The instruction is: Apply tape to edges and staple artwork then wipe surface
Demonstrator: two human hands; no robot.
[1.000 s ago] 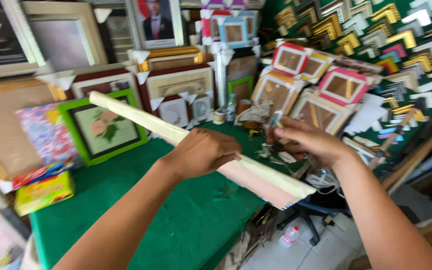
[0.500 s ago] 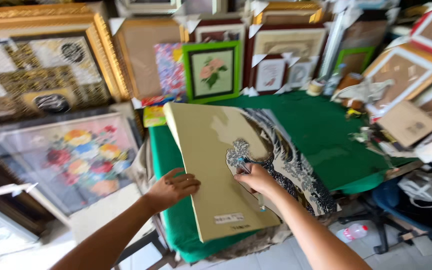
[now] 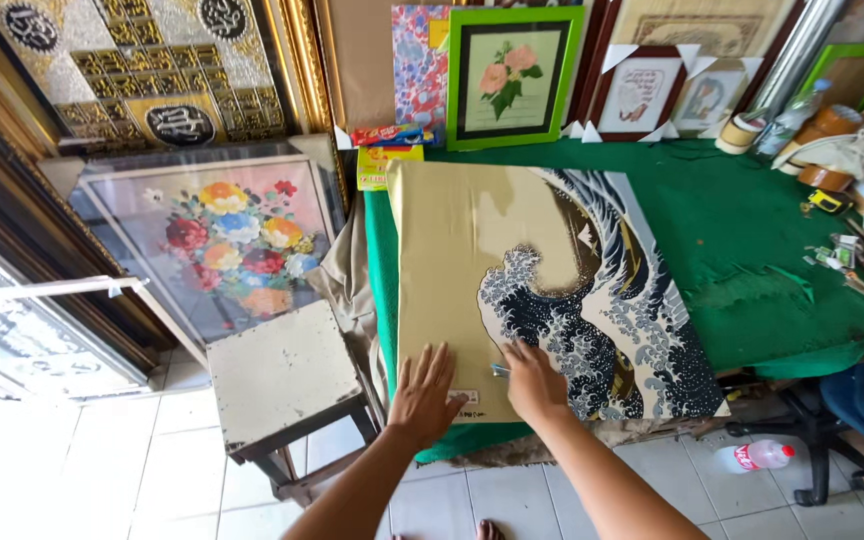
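A large wave print [image 3: 542,280] in beige, black and white lies flat on the green table [image 3: 752,240]. My left hand [image 3: 427,395] rests flat with spread fingers on the print's near left corner. Beside it, my right hand [image 3: 534,380] presses on the near edge, and a small metal tool [image 3: 499,370] shows at its fingers. Whether that hand grips the tool is unclear.
A worn white stool [image 3: 282,375] stands left of the table. Framed pictures lean around: a flower painting [image 3: 227,240], a green-framed rose [image 3: 510,75], an ornate gold frame [image 3: 152,70]. Tape rolls [image 3: 742,130] and small tools [image 3: 857,260] lie at right. A plastic bottle [image 3: 757,457] lies on the floor.
The print went from being held on edge to lying flat face-up on the table. Both hands now press down at its near edge. The view has turned left.
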